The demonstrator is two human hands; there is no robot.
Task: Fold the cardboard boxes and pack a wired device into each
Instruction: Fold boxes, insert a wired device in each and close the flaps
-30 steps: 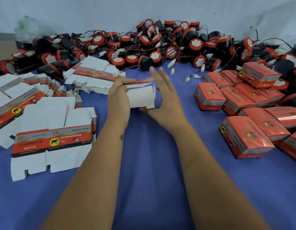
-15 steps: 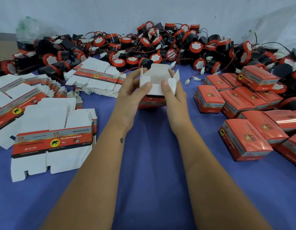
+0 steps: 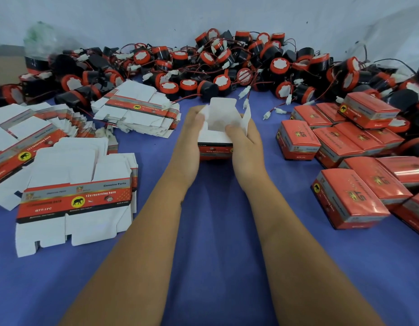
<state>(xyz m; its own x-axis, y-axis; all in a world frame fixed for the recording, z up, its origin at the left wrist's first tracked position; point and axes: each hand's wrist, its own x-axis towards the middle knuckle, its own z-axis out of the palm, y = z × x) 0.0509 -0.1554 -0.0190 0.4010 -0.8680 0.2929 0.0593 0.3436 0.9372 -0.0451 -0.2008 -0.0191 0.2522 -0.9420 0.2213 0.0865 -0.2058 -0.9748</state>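
Now gripping one box from both sides: left hand curled round the left wall with thumb on a side flap, right hand curled round the right wall with thumb pressing inside the mouth. Opened out since a second ago from a flat sleeve held level into an upright carton standing on the table, top flaps raised, red band low on the front. Judged ready for filling, bottom probably closed but hidden. Nothing inside yet, as far as can be seen. Just beyond, loose devices heaped along the far edge, wires trailing toward the box. Flat blanks stacked left, packed boxes crowding right. Bare blue cloth only between and beneath the forearms, so room mainly straight ahead.
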